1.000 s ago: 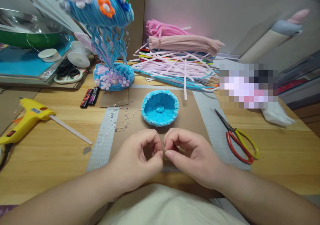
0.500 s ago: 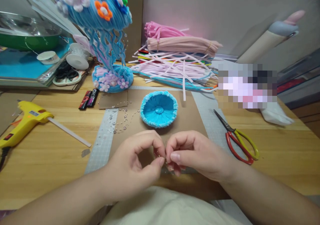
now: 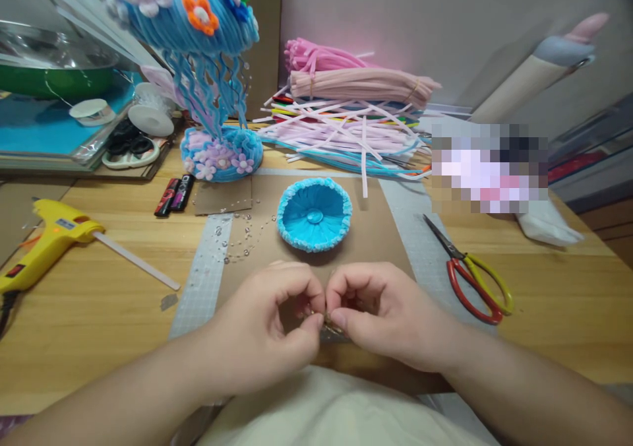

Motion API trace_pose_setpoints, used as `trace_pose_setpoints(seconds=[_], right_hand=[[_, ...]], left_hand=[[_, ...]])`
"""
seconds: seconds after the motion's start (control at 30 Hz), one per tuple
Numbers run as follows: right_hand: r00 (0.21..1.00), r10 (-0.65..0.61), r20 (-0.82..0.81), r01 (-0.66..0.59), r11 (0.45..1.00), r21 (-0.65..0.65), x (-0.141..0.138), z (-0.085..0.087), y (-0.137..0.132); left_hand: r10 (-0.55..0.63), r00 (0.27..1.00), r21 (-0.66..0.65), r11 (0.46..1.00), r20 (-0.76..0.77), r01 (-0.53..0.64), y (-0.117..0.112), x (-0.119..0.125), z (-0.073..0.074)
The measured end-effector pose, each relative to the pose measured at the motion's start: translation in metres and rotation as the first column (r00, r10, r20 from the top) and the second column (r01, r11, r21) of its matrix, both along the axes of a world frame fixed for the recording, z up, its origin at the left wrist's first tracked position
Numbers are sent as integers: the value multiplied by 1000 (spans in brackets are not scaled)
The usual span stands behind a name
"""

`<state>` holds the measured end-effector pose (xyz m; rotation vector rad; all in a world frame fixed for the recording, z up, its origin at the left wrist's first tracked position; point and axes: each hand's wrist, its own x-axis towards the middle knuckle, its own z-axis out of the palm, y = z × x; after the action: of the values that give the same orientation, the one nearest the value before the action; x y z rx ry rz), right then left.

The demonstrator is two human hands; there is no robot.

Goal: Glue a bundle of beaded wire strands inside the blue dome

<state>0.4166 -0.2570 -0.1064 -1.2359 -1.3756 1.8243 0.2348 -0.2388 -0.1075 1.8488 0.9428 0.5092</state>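
Observation:
Both hands meet low in the middle, fingertips pinched close together. Between them shows a thin shiny strand, perhaps with tiny beads, mostly hidden by the fingers. My left hand is closed on its left part, thumb against forefinger. My right hand pinches it from the right, with the other fingers curled. Just beyond lies a blue bowl-shaped piece with a fluffy rim and a round disc inside, resting on a brown cardboard sheet. To its left, strings of clear beads lie loose.
On the left lies a yellow glue gun; red-and-yellow-handled scissors lie on the right. A tall blue pipe-cleaner jellyfish with flowers stands at back left. Bundles of pipe cleaners are piled behind. Two batteries sit near the jellyfish base.
My right thumb has shifted left and down toward the left fingertips, and the right fingers have curled in. More of the shiny strand shows below the fingertips.

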Motion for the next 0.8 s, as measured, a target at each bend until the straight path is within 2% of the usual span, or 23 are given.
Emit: trace_pose_setpoints(seconds=[0.13,0.23,0.37,0.67,0.8], right_hand=[[999,-52,11,52,998,22,-3,-3,-1],[995,-82,-51,82,997,-2,-3,-6,0],[985,-78,-154,68,995,-69,-1,-8,2],[945,-190,-267,112,953,-282,-1,-13,3],[946,-205,-252,150,964,-220,-2,-13,2]], left_hand=[[-3,1000,4,1000,-16,3,0,1,-2],[-3,1000,12,1000,2,3,1,2,-2],[-2,999,18,1000,33,2,1,2,0],[-14,995,64,998,100,8,1,0,1],[1,992,31,1000,129,-5,1,0,0]])
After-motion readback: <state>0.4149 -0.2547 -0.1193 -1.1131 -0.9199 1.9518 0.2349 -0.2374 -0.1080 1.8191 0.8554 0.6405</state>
